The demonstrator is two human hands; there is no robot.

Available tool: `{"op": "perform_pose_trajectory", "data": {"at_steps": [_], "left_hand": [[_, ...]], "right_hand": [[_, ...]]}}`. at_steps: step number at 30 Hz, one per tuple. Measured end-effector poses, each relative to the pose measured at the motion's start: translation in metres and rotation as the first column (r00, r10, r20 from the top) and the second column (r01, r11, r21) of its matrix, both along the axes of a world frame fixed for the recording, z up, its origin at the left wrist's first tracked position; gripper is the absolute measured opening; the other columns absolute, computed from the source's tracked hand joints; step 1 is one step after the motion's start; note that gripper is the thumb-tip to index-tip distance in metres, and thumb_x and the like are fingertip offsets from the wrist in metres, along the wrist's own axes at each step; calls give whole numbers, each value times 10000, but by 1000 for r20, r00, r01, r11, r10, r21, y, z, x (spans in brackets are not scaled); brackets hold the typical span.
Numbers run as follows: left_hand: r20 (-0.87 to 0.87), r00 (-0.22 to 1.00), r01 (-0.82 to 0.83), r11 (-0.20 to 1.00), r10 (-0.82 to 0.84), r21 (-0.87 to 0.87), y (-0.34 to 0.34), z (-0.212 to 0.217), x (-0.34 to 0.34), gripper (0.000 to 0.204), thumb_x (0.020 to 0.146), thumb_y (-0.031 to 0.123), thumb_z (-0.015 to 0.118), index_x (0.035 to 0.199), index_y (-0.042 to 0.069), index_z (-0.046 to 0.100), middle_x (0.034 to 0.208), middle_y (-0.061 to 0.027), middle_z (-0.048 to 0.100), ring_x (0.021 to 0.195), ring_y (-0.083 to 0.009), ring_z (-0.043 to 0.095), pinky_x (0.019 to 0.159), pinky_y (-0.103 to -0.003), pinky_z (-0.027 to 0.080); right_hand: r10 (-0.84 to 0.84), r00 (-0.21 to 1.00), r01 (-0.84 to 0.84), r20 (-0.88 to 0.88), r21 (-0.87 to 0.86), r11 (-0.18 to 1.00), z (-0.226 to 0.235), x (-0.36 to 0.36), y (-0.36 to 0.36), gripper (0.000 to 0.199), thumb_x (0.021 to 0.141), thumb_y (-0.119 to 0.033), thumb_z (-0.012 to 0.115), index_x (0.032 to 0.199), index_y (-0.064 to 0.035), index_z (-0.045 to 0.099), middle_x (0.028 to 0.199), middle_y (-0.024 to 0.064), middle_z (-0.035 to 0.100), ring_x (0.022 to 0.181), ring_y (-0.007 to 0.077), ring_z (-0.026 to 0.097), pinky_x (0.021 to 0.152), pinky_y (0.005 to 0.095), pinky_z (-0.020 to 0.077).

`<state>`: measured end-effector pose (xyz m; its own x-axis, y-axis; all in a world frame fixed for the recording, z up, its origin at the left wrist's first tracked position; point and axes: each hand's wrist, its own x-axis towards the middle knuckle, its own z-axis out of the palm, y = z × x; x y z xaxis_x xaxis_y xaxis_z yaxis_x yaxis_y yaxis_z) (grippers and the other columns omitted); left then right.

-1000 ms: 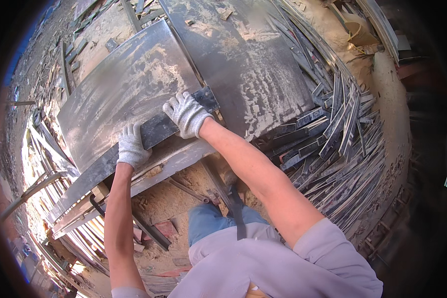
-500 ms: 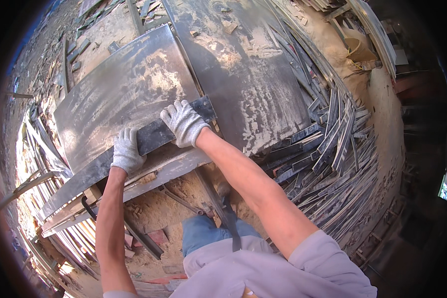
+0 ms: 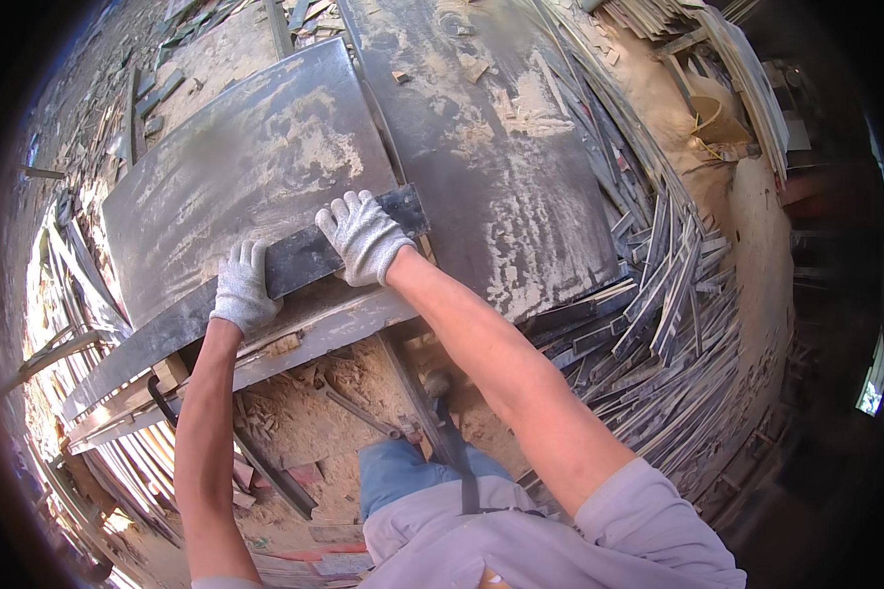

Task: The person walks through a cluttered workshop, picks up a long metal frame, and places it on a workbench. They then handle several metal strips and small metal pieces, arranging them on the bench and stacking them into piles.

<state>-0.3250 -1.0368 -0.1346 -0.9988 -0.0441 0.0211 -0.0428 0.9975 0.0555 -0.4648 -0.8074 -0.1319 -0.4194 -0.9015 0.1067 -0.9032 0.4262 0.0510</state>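
A long, narrow dark board strip (image 3: 300, 259) lies slantwise along the near edge of a large dusty dark panel (image 3: 226, 187). Both my hands wear light grey knitted gloves. My left hand (image 3: 245, 292) grips the strip near its middle, fingers laid over the top face. Near the strip's right end, my right hand (image 3: 363, 239) clasps it the same way, fingers pointing away from me. The thumbs and undersides of both hands are mostly hidden. Below the strip runs a greyish rail (image 3: 339, 337) with a gap between them.
Another sawdust-streaked dark panel (image 3: 481, 187) adjoins on the right. Piles of thin offcut strips lie to the right (image 3: 658, 393) and left (image 3: 64, 255). A dark curved hook-like piece (image 3: 159, 401) sticks out by my left forearm. Sawdust (image 3: 309, 417) covers the ground below.
The strip and both hands have shifted slightly left in the picture, the left hand most. The view has also moved a little. Both hands keep their hold.
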Motion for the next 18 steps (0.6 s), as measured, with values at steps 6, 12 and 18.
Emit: {"op": "perform_pose_trajectory", "data": {"at_steps": [6,12,18], "left_hand": [[56,998,-20,1000,19,9,-2,0,-2,900,630,243,852,1414,58,451,1368,-212,523,1335,-423,482,1085,-555,420],[63,998,-25,999,28,-45,-3,-2,2,888,632,246,840,1409,49,457,1368,-206,523,1333,-415,484,1078,-542,425],[43,999,-19,999,21,-47,-2,-5,-1,884,630,247,838,1403,50,458,1377,-211,520,1322,-419,491,1063,-524,431]], "right_hand": [[2,1000,-2,-18,26,1000,0,-2,-1,862,744,-521,796,1367,11,527,1182,192,597,1125,336,551,980,491,412],[12,999,-11,-31,54,998,1,0,-3,887,759,-548,791,1401,6,531,1202,192,600,1149,339,551,984,496,410],[19,999,-18,-51,32,999,-2,-3,-1,891,755,-573,788,1392,-1,540,1207,192,604,1152,340,558,991,501,415]]}}
